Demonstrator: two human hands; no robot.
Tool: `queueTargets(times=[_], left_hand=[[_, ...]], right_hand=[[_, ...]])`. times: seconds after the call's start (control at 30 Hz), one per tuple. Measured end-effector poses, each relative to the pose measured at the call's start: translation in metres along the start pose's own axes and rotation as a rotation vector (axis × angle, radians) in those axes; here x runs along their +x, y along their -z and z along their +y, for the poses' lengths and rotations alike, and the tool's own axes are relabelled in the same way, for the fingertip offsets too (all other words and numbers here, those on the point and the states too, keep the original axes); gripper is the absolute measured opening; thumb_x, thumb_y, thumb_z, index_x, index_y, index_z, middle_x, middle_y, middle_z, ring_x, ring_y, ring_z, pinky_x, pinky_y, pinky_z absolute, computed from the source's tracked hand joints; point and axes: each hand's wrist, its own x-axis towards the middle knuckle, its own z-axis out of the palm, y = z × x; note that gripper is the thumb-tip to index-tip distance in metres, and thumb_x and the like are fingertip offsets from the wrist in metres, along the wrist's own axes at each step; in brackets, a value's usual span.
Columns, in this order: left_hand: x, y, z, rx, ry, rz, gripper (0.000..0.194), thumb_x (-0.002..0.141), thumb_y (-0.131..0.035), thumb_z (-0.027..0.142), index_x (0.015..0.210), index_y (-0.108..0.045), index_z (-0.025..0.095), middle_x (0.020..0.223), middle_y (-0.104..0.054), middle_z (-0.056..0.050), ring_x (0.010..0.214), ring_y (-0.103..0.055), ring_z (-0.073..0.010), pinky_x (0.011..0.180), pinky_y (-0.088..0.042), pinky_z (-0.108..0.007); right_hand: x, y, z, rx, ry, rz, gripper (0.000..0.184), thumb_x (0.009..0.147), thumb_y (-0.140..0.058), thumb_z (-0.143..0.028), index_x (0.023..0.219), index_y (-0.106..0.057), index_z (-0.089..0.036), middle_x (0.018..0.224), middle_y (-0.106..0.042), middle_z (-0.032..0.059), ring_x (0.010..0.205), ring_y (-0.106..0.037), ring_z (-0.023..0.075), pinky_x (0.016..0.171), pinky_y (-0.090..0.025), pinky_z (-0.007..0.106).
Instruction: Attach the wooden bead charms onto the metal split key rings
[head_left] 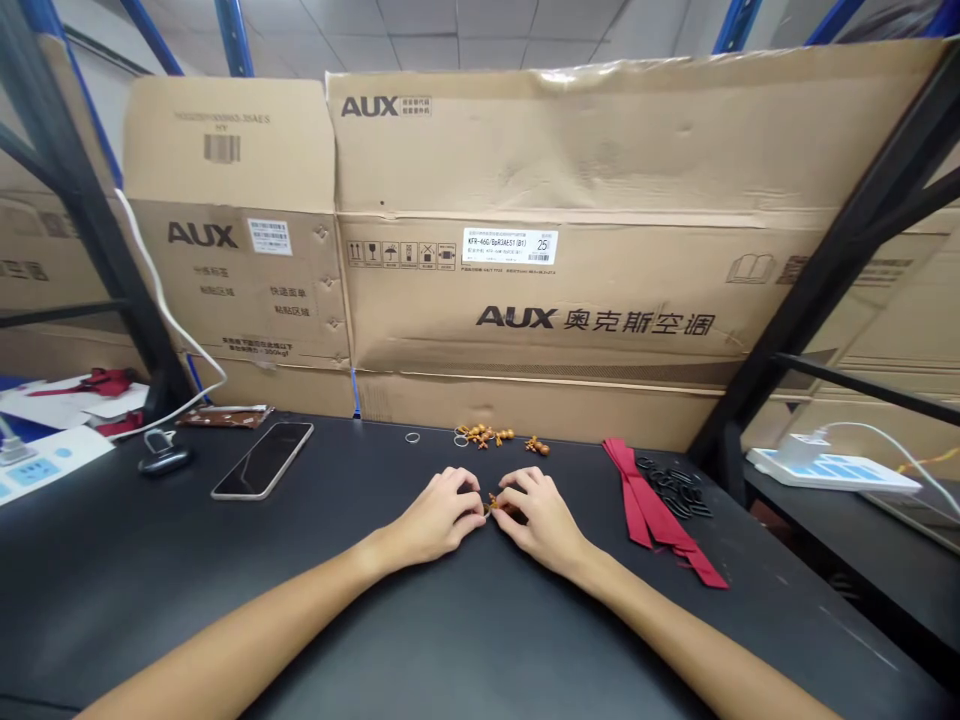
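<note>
On the black tabletop (360, 620), the left hand (439, 515) and right hand (541, 520) pinch a small amber-coloured charm (493, 504) between them, mostly hidden by fingers; whether each grips ring or charm cannot be told.

Phone (262, 461) left, ribbons (660, 510) right, cardboard (540, 240) behind

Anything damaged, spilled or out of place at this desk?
No spill shows. The red ribbons look frayed near their lower end, with loose threads. Behind, the cardboard is creased and its top edge crumpled.
</note>
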Motion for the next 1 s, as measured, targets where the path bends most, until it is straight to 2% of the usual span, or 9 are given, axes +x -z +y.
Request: queueTargets(times=[0.1,0.23,0.43,0.57,0.67,0.87,1.0], left_hand=[[-0.0006,0.0006,0.0022,-0.001,0.024,0.005,0.013,0.089,-0.057,0.030,0.083,-0.061,0.019,0.109,-0.053,-0.006,0.102,-0.049,-0.0209,0.091,-0.041,-0.037],[-0.0006,0.0005,0.0026,0.019,-0.001,0.009,0.014,0.092,-0.051,0.025,0.084,-0.061,0.019,0.109,-0.053,-0.006,0.102,-0.049,-0.0203,0.091,-0.041,-0.036],[-0.0002,0.0008,0.0028,0.023,0.002,-0.002,0.011,0.091,-0.054,0.025,0.085,-0.061,0.020,0.109,-0.053,-0.004,0.101,-0.049,-0.0191,0.091,-0.040,-0.035],[-0.0010,0.0007,0.0046,0.019,0.019,0.001,0.012,0.089,-0.058,0.028,0.082,-0.060,0.019,0.108,-0.052,-0.004,0.102,-0.049,-0.0196,0.091,-0.041,-0.035],[-0.0010,0.0005,0.0043,0.032,-0.005,0.001,0.012,0.092,-0.051,0.023,0.085,-0.061,0.019,0.109,-0.053,-0.006,0.101,-0.049,-0.0202,0.090,-0.041,-0.036],[-0.0003,0.0007,0.0033,0.006,-0.021,-0.013,0.012,0.092,-0.050,0.021,0.088,-0.061,0.020,0.110,-0.053,-0.006,0.103,-0.049,-0.0204,0.093,-0.041,-0.037],[-0.0010,0.0006,0.0045,-0.010,0.005,-0.010,0.009,0.090,-0.055,0.026,0.086,-0.060,0.020,0.109,-0.053,-0.005,0.102,-0.050,-0.0196,0.092,-0.041,-0.036]], right_hand=[[-0.0004,0.0011,-0.0024,0.048,0.040,-0.026,0.009,0.086,-0.058,-0.024,0.080,-0.065,-0.023,0.101,-0.062,0.0073,0.097,-0.052,0.0243,0.080,-0.044,0.039],[-0.0008,0.0018,-0.0046,0.078,0.091,-0.038,0.011,0.088,-0.056,-0.026,0.083,-0.066,-0.023,0.103,-0.062,0.0074,0.099,-0.052,0.0238,0.081,-0.044,0.039],[0.0001,0.0013,-0.0009,0.024,0.003,-0.013,0.010,0.087,-0.058,-0.026,0.081,-0.065,-0.023,0.099,-0.063,0.0073,0.096,-0.052,0.0243,0.079,-0.044,0.039],[0.0000,0.0021,-0.0035,0.062,0.051,-0.034,0.008,0.087,-0.058,-0.023,0.081,-0.064,-0.022,0.101,-0.062,0.0064,0.097,-0.051,0.0227,0.079,-0.043,0.038],[-0.0002,0.0023,-0.0050,0.075,0.091,-0.040,0.009,0.088,-0.057,-0.023,0.083,-0.065,-0.022,0.102,-0.062,0.0062,0.098,-0.051,0.0220,0.081,-0.043,0.037],[-0.0001,0.0010,0.0006,0.018,0.000,-0.002,0.008,0.086,-0.059,-0.024,0.081,-0.064,-0.022,0.100,-0.062,0.0067,0.096,-0.053,0.0234,0.079,-0.044,0.039],[-0.0002,0.0011,0.0013,0.045,0.031,-0.014,0.008,0.087,-0.058,-0.024,0.082,-0.064,-0.023,0.100,-0.062,0.0066,0.096,-0.053,0.0228,0.080,-0.045,0.038]])
